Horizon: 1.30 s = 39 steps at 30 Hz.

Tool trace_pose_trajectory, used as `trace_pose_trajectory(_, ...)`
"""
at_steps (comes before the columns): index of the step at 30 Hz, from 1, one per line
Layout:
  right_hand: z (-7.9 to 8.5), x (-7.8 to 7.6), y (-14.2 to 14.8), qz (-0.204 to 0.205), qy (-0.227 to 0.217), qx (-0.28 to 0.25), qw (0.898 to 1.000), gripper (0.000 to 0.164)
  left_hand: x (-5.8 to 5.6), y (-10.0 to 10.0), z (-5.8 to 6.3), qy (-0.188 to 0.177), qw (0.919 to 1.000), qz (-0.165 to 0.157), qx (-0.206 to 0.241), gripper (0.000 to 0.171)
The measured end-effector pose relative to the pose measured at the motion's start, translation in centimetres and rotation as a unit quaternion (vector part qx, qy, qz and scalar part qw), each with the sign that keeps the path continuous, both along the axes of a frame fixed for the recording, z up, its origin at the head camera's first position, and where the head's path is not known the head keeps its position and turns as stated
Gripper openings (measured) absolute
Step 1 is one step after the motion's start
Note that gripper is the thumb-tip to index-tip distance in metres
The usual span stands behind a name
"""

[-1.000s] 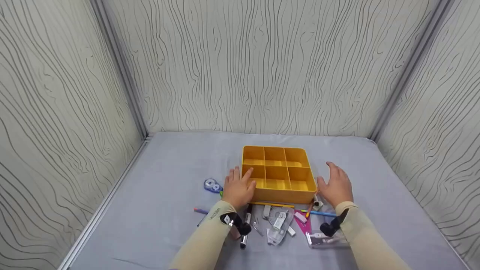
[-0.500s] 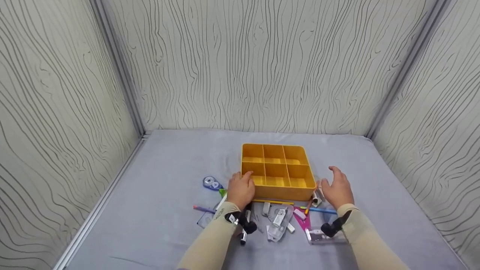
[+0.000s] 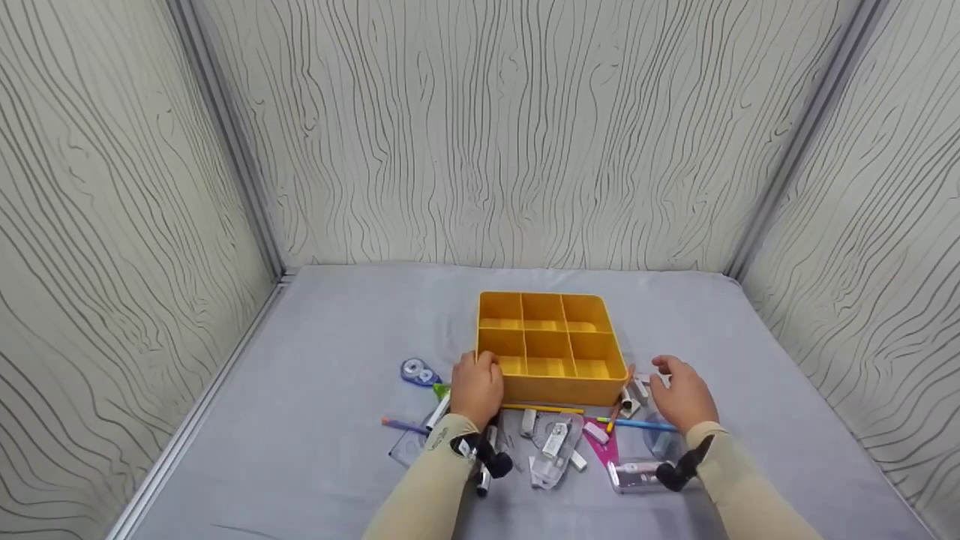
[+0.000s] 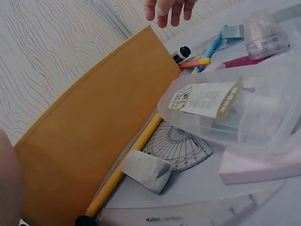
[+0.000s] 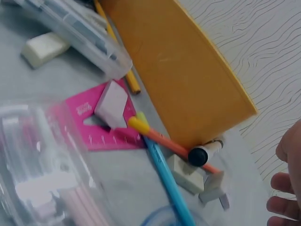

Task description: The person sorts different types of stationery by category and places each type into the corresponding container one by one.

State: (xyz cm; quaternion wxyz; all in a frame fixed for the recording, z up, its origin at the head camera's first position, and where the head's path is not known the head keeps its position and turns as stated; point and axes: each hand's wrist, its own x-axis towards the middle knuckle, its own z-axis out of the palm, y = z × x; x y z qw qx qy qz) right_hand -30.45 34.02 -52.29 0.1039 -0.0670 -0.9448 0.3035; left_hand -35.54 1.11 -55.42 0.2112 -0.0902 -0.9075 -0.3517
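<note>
A yellow six-compartment organizer box (image 3: 566,390) stands on the cloth-covered table, its compartments showing no contents. My left hand (image 3: 477,390) is at its front left corner, fingers bent over the rim; the thumb is hard to see in the head view. Part of that hand (image 4: 8,183) shows before the box wall in the left wrist view. To the right of the box my right hand (image 3: 684,394) hangs apart from it, fingers loosely bent and holding nothing. Close to that hand lie a black-capped marker (image 5: 202,153), a blue pencil (image 5: 164,174) and white erasers (image 5: 186,174).
Stationery lies scattered before the box: a yellow pencil (image 4: 106,190), a protractor (image 4: 186,155), a clear plastic case (image 4: 263,101), a pink set square (image 5: 101,139) and a transparent box (image 3: 634,476). A blue correction tape (image 3: 418,371) lies left. Patterned panels (image 3: 510,135) enclose the table.
My left hand's fingers have drawn in from spread to bent at the box's corner. My right hand has moved slightly toward me and away from the box, its fingers more curled.
</note>
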Motion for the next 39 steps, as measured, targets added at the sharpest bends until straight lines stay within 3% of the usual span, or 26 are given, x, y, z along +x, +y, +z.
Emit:
trace_pose_trajectory(4,0.0,-0.1,1.0,0.013,0.004,0.018,1.0,0.039,0.0,0.0,0.3,0.006,0.9995,-0.014,0.029,0.038)
trace_pose_trajectory(9,-0.4,0.0,2.1,0.012,-0.001,0.035,0.999,0.036,0.2,-0.2,0.3,-0.022,0.9994,-0.016,0.023,0.052)
trace_pose_trajectory(14,-0.8,-0.7,1.9,0.015,-0.025,0.03,0.999,0.037,0.3,-0.4,0.2,-0.043,0.999,-0.004,0.009,0.055)
trace_pose_trajectory(19,-1.2,-1.5,1.2,0.024,-0.043,0.029,0.998,0.038,0.0,-0.3,0.2,-0.025,0.9996,-0.003,0.011,0.055)
trace_pose_trajectory(27,-2.2,-2.3,1.1,0.039,-0.089,0.02,0.995,0.043,-0.1,0.2,-0.2,-0.038,0.9988,-0.013,0.027,0.056)
trace_pose_trajectory(33,-3.0,-2.8,1.3,0.047,-0.074,0.041,0.995,0.039,-0.1,0.3,-0.3,-0.046,0.9979,-0.025,0.039,0.055)
trace_pose_trajectory(39,-2.6,-3.4,1.2,0.042,-0.08,0.032,0.995,0.038,-0.3,0.0,-0.3,-0.051,0.998,-0.024,0.031,0.057)
